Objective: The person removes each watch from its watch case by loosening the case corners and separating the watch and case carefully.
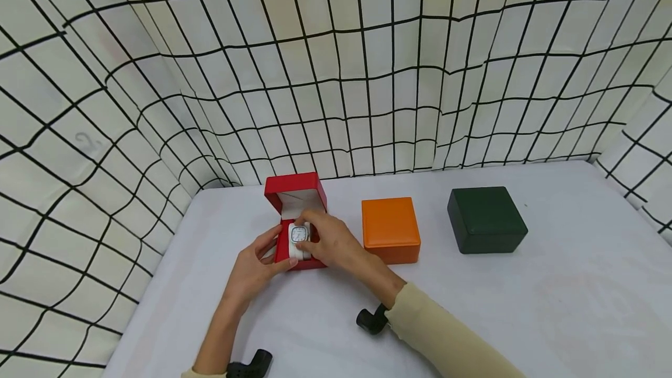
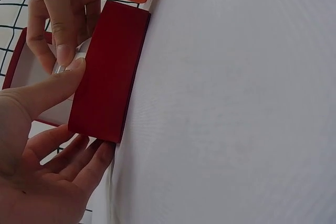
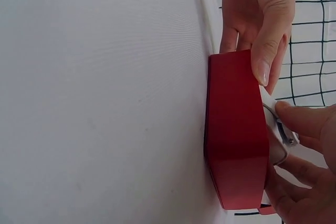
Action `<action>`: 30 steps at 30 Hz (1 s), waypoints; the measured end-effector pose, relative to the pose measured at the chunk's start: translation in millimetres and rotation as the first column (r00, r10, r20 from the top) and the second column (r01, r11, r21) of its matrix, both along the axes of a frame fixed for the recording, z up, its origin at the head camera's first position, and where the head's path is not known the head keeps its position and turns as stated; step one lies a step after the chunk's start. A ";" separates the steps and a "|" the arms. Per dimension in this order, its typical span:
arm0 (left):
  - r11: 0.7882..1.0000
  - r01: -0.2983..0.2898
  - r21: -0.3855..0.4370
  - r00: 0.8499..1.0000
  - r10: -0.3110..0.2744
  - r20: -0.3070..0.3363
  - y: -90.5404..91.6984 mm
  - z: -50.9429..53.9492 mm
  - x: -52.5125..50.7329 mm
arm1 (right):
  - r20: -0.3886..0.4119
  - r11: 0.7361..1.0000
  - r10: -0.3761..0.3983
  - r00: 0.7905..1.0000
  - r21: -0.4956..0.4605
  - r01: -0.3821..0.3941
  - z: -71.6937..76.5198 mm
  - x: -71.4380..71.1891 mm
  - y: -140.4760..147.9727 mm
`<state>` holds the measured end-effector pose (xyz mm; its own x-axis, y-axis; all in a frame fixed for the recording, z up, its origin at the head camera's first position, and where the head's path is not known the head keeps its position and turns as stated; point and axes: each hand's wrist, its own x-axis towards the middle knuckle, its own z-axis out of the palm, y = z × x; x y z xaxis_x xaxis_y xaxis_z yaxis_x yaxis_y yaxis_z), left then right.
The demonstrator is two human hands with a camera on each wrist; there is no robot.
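A red watch box stands on the white table with its lid raised, showing a pale lining. In it sits a square-faced silver watch around a white cushion. My left hand holds the box at its left side, the thumb at the front edge and the fingers along the side wall. From the right, my right hand pinches the watch between thumb and fingers. Seen from the right wrist, the metal watch band projects above the box's rim; part of it is hidden by the fingers.
To the right of the red box is a closed orange box, and farther right a closed dark green box. White walls with a black grid enclose the table at the back and sides. Black wrist devices show below both hands.
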<state>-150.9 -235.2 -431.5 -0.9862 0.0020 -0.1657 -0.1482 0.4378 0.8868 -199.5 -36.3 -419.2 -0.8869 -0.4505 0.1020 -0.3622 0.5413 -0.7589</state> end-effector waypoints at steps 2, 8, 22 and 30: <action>1.000 -0.003 -0.001 1.000 0.003 0.003 -0.6 0.1 1.0 | -0.007 1.000 0.005 1.000 -0.004 -0.005 -1.0 0.8 0.1; 1.000 -0.014 0.003 1.000 0.014 0.019 -2.5 0.5 3.3 | -0.029 0.999 0.027 0.999 -0.037 -0.028 -3.3 2.3 -0.3; 1.000 -0.004 -0.029 1.000 0.004 0.010 0.3 1.6 -0.5 | -0.077 0.994 0.015 0.997 -0.108 -0.023 -1.3 2.5 3.0; 1.000 -0.011 -0.023 1.000 0.012 0.023 0.7 1.5 0.2 | -0.109 0.988 0.022 0.994 -0.148 -0.038 -3.9 3.2 2.9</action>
